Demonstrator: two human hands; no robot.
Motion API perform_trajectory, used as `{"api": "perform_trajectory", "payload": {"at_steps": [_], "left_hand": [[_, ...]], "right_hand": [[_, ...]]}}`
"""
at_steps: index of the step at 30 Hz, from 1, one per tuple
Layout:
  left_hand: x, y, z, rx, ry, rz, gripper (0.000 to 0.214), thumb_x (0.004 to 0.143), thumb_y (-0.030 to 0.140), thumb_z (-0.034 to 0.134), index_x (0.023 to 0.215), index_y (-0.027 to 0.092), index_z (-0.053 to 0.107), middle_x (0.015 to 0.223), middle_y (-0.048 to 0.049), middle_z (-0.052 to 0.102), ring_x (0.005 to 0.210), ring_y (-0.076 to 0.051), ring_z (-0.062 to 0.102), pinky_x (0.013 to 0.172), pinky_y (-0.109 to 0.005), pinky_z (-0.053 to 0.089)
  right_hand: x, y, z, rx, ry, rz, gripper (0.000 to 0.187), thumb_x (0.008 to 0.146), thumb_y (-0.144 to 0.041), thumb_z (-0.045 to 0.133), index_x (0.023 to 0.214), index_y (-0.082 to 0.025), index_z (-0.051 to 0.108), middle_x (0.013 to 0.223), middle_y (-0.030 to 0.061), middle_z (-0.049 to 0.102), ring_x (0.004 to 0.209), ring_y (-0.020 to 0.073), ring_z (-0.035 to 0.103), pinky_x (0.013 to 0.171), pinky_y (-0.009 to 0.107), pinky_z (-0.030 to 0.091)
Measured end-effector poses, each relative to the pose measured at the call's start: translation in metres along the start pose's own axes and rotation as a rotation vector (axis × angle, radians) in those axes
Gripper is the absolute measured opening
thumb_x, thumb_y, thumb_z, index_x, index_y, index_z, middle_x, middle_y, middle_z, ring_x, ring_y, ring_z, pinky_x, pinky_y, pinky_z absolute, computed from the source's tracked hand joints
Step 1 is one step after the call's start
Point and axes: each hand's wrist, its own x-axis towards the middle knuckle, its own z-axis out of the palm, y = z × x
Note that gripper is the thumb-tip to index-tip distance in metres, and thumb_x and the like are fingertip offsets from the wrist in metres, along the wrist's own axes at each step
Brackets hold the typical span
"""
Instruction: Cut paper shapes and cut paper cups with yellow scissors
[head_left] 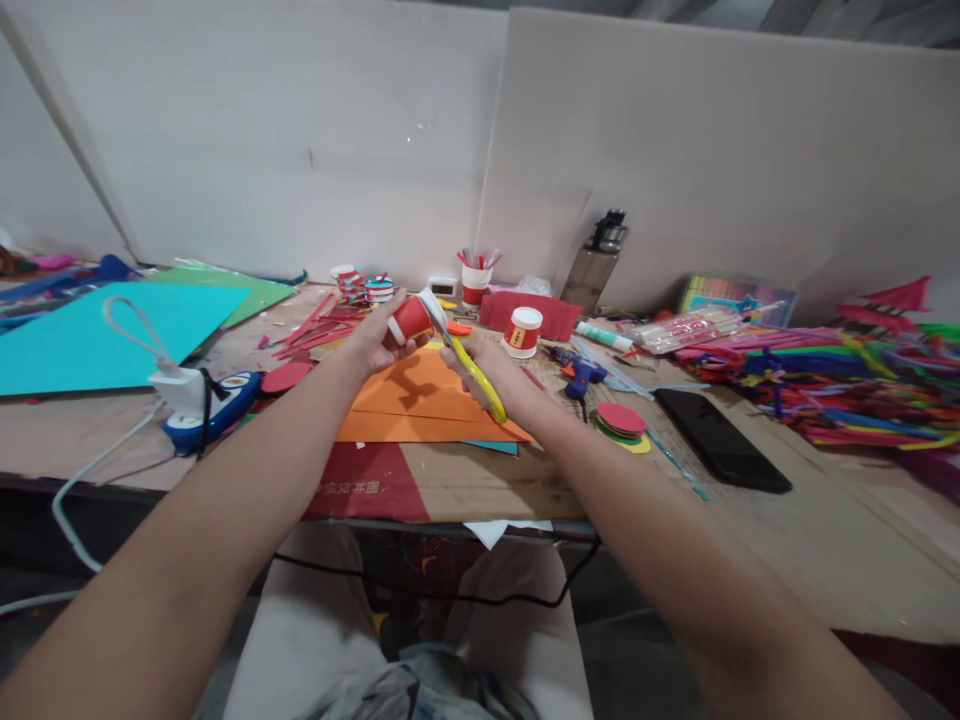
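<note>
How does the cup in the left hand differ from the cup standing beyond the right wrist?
The held cup is tilted; the standing cup is level. The left hand grips the held cup; the standing cup rests unheld. Both are red and white.

Glue gun (583, 379), scissors (484, 386) and turquoise paper (112, 338) mark a craft workspace.

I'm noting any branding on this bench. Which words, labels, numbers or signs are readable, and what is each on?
No text is readable.
Red patch of the cardboard: pale characters, too blurred.
Red-and-white paper cup on the table: marks on a yellowish label, too small.
White device with a dark display: no legible digits.
Paper cup in the left hand: no legible lettering.
</note>
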Motion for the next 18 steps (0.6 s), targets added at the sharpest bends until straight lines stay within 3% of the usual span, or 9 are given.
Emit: {"api": "perform_trajectory", "payload": {"at_steps": [7, 18], "left_hand": [[0.0009, -0.0042, 0.0019, 0.038, 0.005, 0.135, 0.039, 0.08, 0.048, 0.065, 0.101, 0.015, 0.062, 0.072, -0.0092, 0.066, 0.056, -0.016, 0.064, 0.038, -0.018, 0.037], [-0.0013, -0.0025, 0.0021, 0.135, -0.026, 0.131, 0.041, 0.08, 0.049, 0.065, 0.102, 0.014, 0.062, 0.072, -0.0092, 0.067, 0.053, -0.015, 0.062, 0.037, -0.018, 0.036]], "right_hand": [[-0.0053, -0.0025, -0.0035, -0.048, 0.035, -0.034, 0.04, 0.09, -0.052, 0.046, 0.089, -0.015, 0.063, 0.068, 0.0027, 0.061, 0.06, 0.0123, 0.053, 0.058, 0.025, 0.042], [-0.0048, -0.0011, -0.0046, -0.082, 0.029, -0.035, 0.036, 0.091, -0.049, 0.046, 0.083, -0.016, 0.059, 0.066, 0.0001, 0.056, 0.057, 0.0097, 0.049, 0.054, 0.023, 0.038]]}}
